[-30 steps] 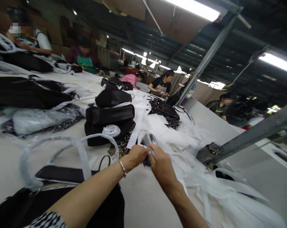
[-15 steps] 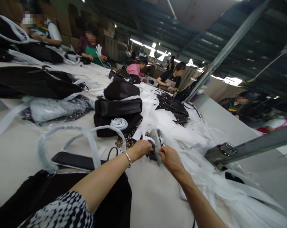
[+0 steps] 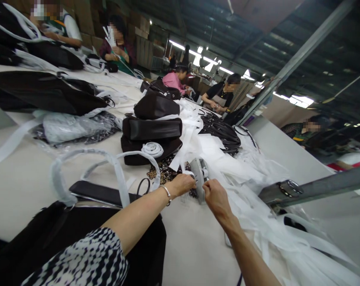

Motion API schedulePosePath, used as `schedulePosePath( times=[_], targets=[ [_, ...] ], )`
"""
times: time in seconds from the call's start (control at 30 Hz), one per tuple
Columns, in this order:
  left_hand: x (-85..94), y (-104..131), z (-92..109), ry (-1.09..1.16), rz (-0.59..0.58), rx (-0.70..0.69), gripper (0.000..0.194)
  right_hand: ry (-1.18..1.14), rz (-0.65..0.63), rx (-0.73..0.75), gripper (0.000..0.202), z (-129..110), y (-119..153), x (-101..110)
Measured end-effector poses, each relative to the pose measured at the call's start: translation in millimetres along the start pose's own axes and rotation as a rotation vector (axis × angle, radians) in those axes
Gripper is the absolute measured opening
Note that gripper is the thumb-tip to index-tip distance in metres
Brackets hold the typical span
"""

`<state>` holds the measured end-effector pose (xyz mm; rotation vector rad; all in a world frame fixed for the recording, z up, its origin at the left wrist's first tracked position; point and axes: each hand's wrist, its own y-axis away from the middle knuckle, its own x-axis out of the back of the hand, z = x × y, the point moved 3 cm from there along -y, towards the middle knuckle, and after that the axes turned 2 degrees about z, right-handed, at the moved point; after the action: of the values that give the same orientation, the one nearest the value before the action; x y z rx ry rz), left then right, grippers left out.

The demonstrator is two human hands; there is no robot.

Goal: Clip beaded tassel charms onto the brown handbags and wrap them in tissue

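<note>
My left hand (image 3: 183,185), with a bracelet at its wrist, is closed on the left side of a small grey flat-sided device (image 3: 198,179). My right hand (image 3: 215,195) is closed close by the device's right side, thumb and fingers pressed together. Whatever either hand pinches is hidden or too small to make out. Behind the left hand lie leopard-print pieces with metal rings (image 3: 165,167). A black handbag (image 3: 132,242) with white-wrapped handles (image 3: 118,178) lies beneath my left forearm.
Stacked dark bags (image 3: 152,129) stand ahead, a roll of white strip (image 3: 152,149) on them. Black straps (image 3: 220,133) and loose white strips (image 3: 257,214) spread to the right. A metal post (image 3: 326,184) crosses at right. Several people work around the table.
The view has shifted slightly, while both hands stay closed at the grey device. Across the table, a person has raised a bundle of white strips.
</note>
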<state>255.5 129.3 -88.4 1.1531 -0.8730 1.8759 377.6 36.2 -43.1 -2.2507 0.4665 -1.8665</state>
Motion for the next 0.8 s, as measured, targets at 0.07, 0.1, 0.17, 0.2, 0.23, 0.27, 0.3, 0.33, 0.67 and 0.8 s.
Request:
schedulePosePath(
  times=[0.07, 0.1, 0.17, 0.2, 0.23, 0.27, 0.3, 0.33, 0.67, 0.8],
  targets=[
    [2.0, 5, -2, -0.005, -0.005, 0.016, 0.024, 0.057, 0.026, 0.009, 0.018, 6, -9, 2],
    [2.8, 8, -4, -0.005, -0.01, 0.023, 0.024, 0.087, 0.05, -0.006, 0.018, 12, -12, 8],
    [3.9, 13, -7, 0.002, -0.019, 0.028, 0.022, 0.12, 0.115, -0.071, 0.018, 29, -16, 28],
    [4.9, 16, -7, 0.008, -0.02, 0.025, 0.02, 0.111, 0.147, -0.119, 0.018, 37, -16, 39],
    [6.5, 18, -7, 0.016, -0.015, 0.02, 0.015, 0.084, 0.171, -0.174, 0.018, 43, -14, 50],
    [9.3, 19, -6, 0.025, -0.004, 0.013, 0.012, 0.042, 0.184, -0.233, 0.019, 46, -11, 60],
    [13.4, 21, -5, 0.034, 0.014, 0.008, 0.017, -0.013, 0.182, -0.289, 0.021, 45, -8, 68],
    [18.9, 23, -3, 0.034, 0.036, 0.006, 0.03, -0.075, 0.164, -0.333, 0.023, 41, -3, 73],
    [82.4, 116, 16, 0.717, -0.015, 0.186, 0.031, -0.384, -0.029, -0.061, 0.02, -80, 29, 51],
    [86.9, 173, 14, 0.599, -0.044, 0.318, 0.033, -0.429, -0.113, 0.088, 0.016, -119, 36, 34]
  ],
)
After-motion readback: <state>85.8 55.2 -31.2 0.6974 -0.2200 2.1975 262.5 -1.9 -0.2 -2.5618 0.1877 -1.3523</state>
